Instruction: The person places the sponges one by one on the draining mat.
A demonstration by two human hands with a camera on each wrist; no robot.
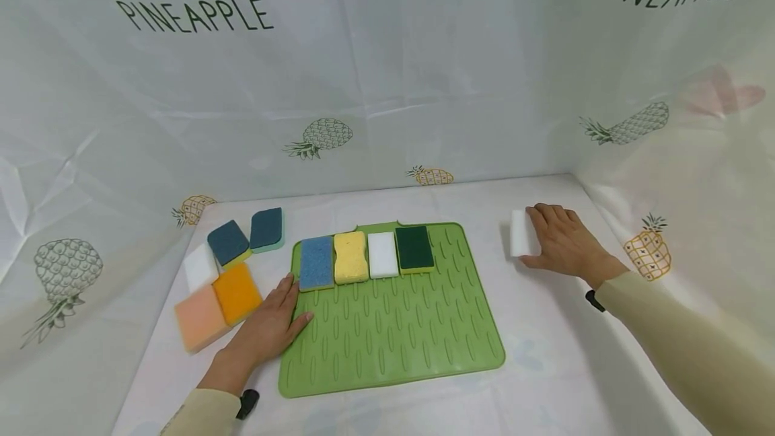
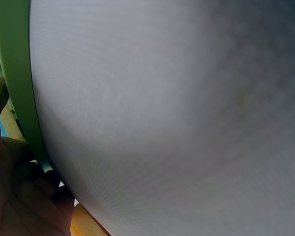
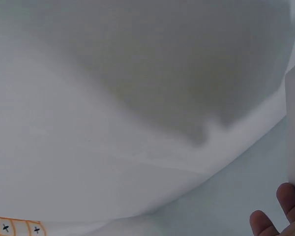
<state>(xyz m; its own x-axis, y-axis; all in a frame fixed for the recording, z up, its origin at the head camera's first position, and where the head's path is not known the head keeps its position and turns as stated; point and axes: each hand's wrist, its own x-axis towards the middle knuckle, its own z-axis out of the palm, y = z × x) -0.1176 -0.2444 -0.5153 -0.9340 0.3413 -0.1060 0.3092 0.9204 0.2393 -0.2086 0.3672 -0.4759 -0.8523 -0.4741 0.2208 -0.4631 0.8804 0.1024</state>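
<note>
Green mat (image 1: 393, 335) likely steadied by left hand (image 1: 272, 323) laid on its left edge, thumb spread; right hand (image 1: 563, 244) pinches white sponge (image 1: 519, 234) right of it.

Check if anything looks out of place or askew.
Nothing looks spilled or damaged. The pink sponge, orange sponge and others left of the green mat lie at mixed angles, untidy compared with the neat row of sponges on it.

Left hand (image 1: 274, 321) rests palm-down; right hand (image 1: 560, 242) grips.
</note>
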